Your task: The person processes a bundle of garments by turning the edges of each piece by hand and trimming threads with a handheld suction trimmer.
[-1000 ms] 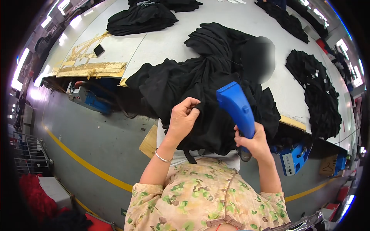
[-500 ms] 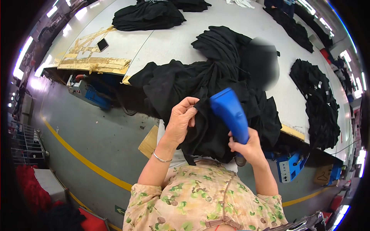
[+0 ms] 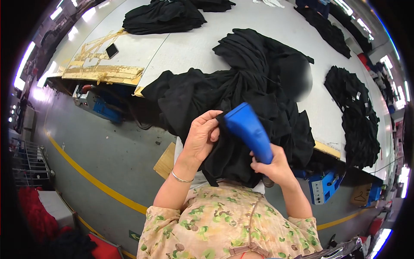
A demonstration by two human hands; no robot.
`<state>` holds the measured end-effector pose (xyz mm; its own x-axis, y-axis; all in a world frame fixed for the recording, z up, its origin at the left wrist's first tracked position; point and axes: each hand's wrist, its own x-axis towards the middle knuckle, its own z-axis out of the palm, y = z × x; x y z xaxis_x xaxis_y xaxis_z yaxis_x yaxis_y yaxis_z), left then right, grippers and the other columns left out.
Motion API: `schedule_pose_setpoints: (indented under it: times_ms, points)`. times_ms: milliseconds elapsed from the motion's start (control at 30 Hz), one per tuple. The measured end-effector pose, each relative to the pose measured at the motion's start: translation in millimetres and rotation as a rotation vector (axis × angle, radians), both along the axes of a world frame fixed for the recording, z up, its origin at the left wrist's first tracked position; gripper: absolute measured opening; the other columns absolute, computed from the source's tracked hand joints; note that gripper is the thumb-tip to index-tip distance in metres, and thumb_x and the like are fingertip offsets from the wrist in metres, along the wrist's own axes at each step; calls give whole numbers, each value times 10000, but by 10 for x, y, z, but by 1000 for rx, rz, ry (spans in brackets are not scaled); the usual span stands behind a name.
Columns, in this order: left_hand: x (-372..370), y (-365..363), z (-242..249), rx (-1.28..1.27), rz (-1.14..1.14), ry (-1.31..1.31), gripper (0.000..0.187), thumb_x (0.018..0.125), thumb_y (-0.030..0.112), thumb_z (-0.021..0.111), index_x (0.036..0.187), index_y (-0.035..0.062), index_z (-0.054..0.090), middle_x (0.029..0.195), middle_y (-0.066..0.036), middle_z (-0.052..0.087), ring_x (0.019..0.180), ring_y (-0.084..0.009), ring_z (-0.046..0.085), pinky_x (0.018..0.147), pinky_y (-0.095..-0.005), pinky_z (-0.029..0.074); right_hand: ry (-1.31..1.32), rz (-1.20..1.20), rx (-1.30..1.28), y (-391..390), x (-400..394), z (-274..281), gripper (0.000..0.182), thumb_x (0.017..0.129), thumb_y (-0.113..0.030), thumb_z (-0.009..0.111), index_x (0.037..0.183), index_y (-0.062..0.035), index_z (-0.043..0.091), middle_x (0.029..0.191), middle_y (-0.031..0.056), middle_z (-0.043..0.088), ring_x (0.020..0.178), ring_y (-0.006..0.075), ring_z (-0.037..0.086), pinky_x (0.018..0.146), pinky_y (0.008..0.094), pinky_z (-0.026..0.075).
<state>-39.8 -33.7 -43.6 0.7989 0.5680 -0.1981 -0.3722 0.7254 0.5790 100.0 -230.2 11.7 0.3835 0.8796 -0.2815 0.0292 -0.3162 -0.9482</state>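
Black cloth (image 3: 189, 88) lies bunched over the table's near edge and hangs down in front of my body. My left hand (image 3: 205, 134), with a bracelet on its wrist, pinches an edge of this cloth between thumb and fingers. In my right hand (image 3: 275, 166) is a blue handheld tool (image 3: 250, 129), gripped by its lower end. The tool's wide head points up and left, over the cloth and close to my left fingertips. Whether its head touches the cloth, I cannot tell.
On the white table (image 3: 181, 49) are a black garment pile (image 3: 164, 18) at the back, a dark flat object (image 3: 112, 51) at the left and more black garments (image 3: 355, 116) at the right. Blue machines (image 3: 323, 187) sit beneath. Part of a person (image 3: 317, 6) shows at the far edge.
The blue tool has moved left and slightly down with my right hand, so its head is nearer my left fingertips. My left hand still pinches the cloth.
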Motion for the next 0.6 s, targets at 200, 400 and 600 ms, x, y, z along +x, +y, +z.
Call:
schedule_pose_setpoints:
  times_ms: [200,400,600]
  points:
    - [-17,-7,3,121,22,6,208,955,-23,526,1114,9,657,895,2,655,700,-30,549,620,-173,435,-93,66,-4,48,7,-32,271,724,1,718,975,33,623,745,42,622,619,107,600,599,262,506]
    - [-53,112,-2,1061,117,440,100,874,19,690,802,-2,623,682,65,543,644,-36,440,583,-217,382,164,-244,131,-22,127,22,242,729,11,701,958,29,624,743,45,608,601,105,598,588,257,500]
    - [128,212,-24,473,-171,302,402,1001,247,642,635,120,535,670,142,453,614,22,337,508,-211,301,135,-264,149,-71,196,42,239,733,-7,702,957,30,625,750,47,610,595,110,602,581,260,501]
